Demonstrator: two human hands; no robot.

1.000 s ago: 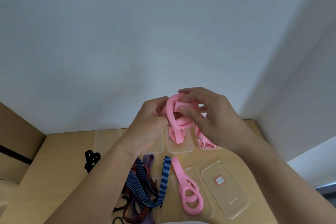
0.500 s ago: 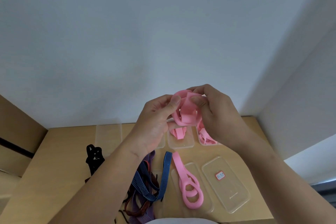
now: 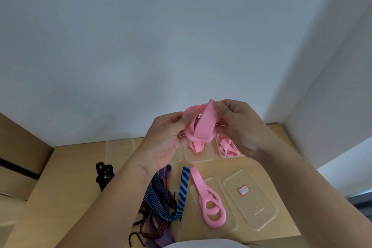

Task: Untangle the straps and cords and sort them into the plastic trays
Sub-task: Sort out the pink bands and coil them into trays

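A knotted pink strap (image 3: 203, 125) is held up in the air above the table between both hands. My left hand (image 3: 167, 137) pinches its left side with thumb and fingers. My right hand (image 3: 239, 125) pinches its upper right loop. Under them, a clear tray (image 3: 199, 156) has pink strap ends hanging into it, and the tray to its right (image 3: 229, 150) holds pink bands. Another pink strap (image 3: 209, 203) lies looped over a near tray. A tangle of blue striped, purple and brown straps (image 3: 163, 205) lies on the table under my left forearm.
An empty clear tray with a red label (image 3: 249, 199) sits at the near right. Another empty tray (image 3: 119, 150) stands at the far left against the wall. A black strap (image 3: 104, 174) lies left of the tangle. Cardboard (image 3: 18, 147) borders the table's left side.
Both hands have lifted the pink strap a little and turned it. A wide loop of it now stands open between my hands, with my right hand gripping higher on it.
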